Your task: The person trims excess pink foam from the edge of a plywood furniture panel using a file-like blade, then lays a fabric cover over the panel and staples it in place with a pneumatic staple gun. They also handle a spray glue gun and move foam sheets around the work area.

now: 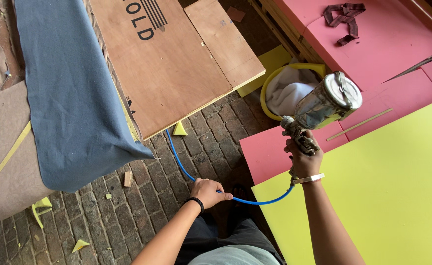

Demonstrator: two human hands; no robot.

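My right hand (pixel 303 156) grips the handle of a metal spray gun (pixel 324 105) with a shiny cup on top, held over the edge of a pink foam sheet (pixel 267 152). A thin blue air hose (pixel 181 162) runs from the gun's base down and left across the brick floor. My left hand (pixel 210 191), with a black band at the wrist, is closed on that hose in front of my knees. A silver bangle sits on my right wrist.
A large yellow foam sheet (pixel 388 196) lies at right, more pink foam (pixel 388 44) behind it. A yellow bucket (pixel 270 83) holds white cloth. Plywood boards (pixel 171 59) lean ahead. Blue fabric (pixel 68 93) drapes over a piece at left. Yellow foam scraps dot the bricks.
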